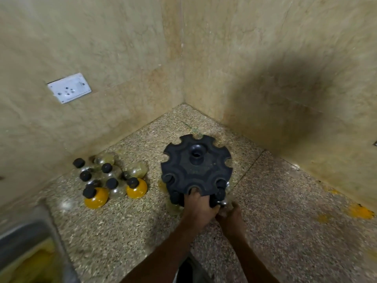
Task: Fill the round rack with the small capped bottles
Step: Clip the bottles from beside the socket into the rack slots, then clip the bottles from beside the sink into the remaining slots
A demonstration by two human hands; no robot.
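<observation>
My left hand (199,205) pinches the round rack (196,167) at six o'clock; my right hand (231,216) grips a slippery, fragile-looking capped bottle (221,203) by its belly.

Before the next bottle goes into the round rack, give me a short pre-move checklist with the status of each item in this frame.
1. Round rack upright on the counter: ok.
2. Free slots on the rack's far rim: ok, several notches look empty.
3. Loose bottles left to load: ok, a cluster stands left of the rack; two hold yellow contents.
4. Left hand steadying the rack's near edge: ok.
5. Right hand grip on a bottle: cannot tell, blurred and partly hidden.
6. Near-side bottles fully seated: cannot tell, only dark caps show under the rim.
</observation>
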